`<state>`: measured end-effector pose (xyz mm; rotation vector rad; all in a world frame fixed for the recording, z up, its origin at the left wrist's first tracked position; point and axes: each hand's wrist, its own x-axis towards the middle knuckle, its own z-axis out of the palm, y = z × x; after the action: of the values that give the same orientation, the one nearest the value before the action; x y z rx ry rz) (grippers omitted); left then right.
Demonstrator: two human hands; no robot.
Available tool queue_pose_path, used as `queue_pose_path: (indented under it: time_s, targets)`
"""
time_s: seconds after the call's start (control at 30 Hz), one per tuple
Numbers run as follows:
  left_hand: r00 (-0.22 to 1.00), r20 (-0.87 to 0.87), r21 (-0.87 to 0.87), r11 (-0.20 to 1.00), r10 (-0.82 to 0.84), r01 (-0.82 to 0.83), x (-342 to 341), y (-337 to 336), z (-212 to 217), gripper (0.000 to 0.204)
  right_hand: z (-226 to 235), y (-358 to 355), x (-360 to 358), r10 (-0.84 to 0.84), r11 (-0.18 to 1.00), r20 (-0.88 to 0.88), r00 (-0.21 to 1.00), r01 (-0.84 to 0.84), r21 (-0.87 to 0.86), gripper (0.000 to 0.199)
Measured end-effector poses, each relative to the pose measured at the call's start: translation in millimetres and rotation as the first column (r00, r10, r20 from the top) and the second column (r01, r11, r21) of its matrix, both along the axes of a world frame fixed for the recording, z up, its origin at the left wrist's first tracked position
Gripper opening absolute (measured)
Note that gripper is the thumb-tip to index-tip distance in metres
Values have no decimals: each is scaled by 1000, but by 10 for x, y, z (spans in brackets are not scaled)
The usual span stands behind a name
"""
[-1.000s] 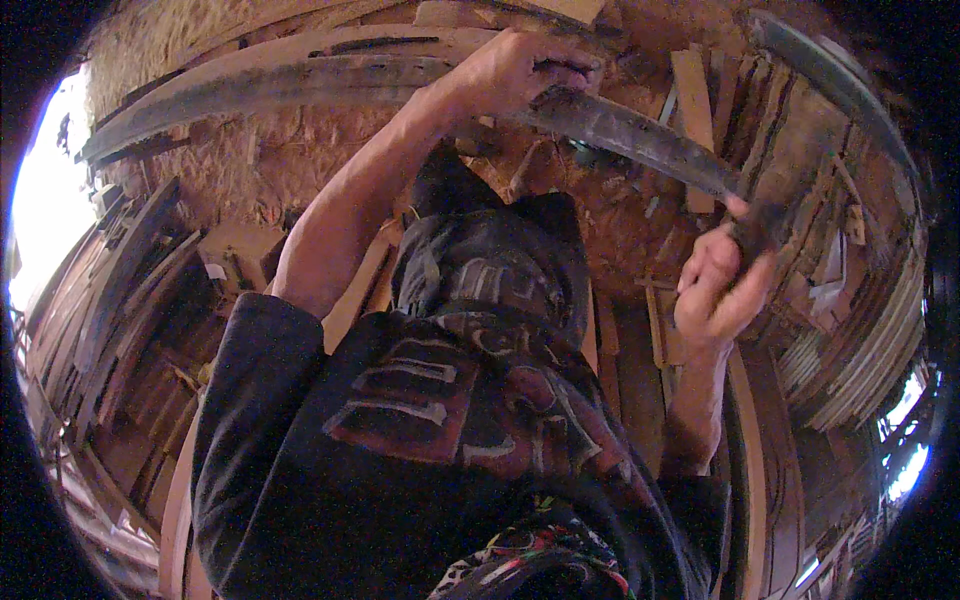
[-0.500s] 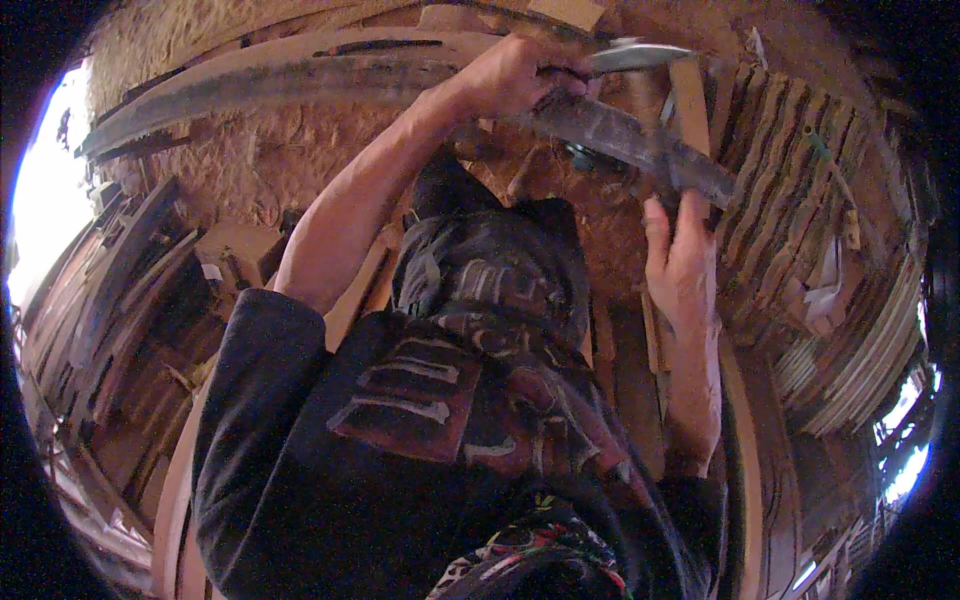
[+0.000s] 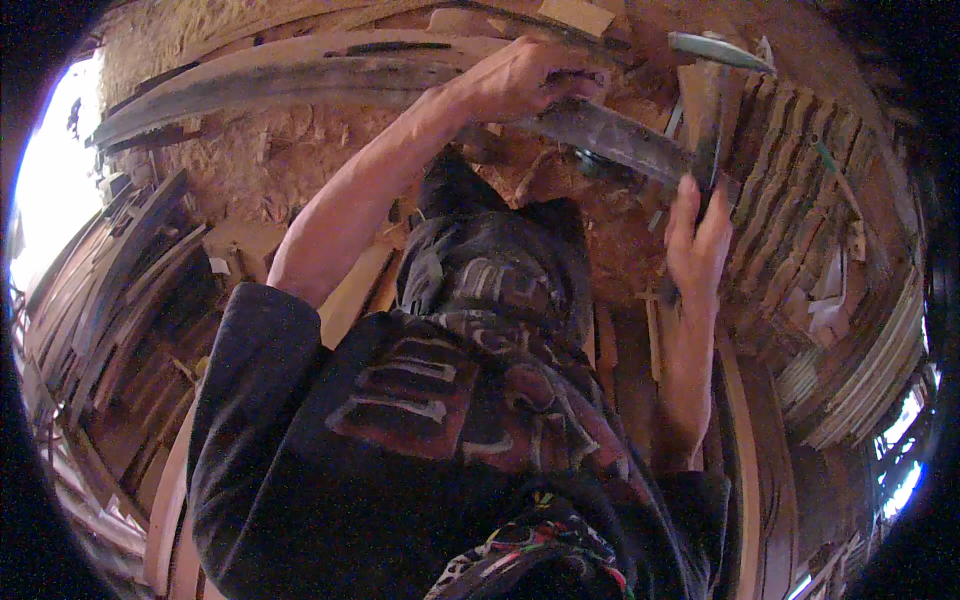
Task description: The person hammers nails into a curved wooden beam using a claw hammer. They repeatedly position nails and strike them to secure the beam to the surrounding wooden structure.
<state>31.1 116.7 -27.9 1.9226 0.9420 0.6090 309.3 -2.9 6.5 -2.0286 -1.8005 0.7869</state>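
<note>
My right hand (image 3: pixel 700 225) grips the handle of a hammer (image 3: pixel 720 50), its metal head raised at the upper right. My left hand (image 3: pixel 540 78) is closed over the near end of a dark plank (image 3: pixel 620 140); a small dark thing shows at its fingers, too hidden to name. The plank slants down to the right and passes behind the hammer handle. To the left of my left hand lies a long curved wooden beam (image 3: pixel 270 85).
Sawdust and wood scraps cover the ground (image 3: pixel 300 150). Stacked boards (image 3: pixel 130 290) stand at the left. On the right are wavy-edged wooden pieces (image 3: pixel 780 160) and more stacked strips (image 3: pixel 870 370). A pale wood block (image 3: pixel 577 15) lies at the top.
The hammer has swung from beside my left hand up and away to the right, with my right hand shifting slightly right. My left hand stays nearly in place.
</note>
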Motion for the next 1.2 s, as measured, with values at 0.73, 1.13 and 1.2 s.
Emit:
queue_pose_path:
  time_s: [0.73,1.13,1.2]
  targets:
    - [796,-602,36,998,66,-55,-55,655,-132,22,-973,362,112,-21,927,79,997,-10,375,35]
    - [890,-361,249,948,280,-197,-176,-722,-484,23,-882,73,179,3,947,-107,994,31,320,33]
    - [858,-429,250,949,284,-189,-138,-719,-436,26,-798,-1,200,102,943,-66,993,-75,325,33]
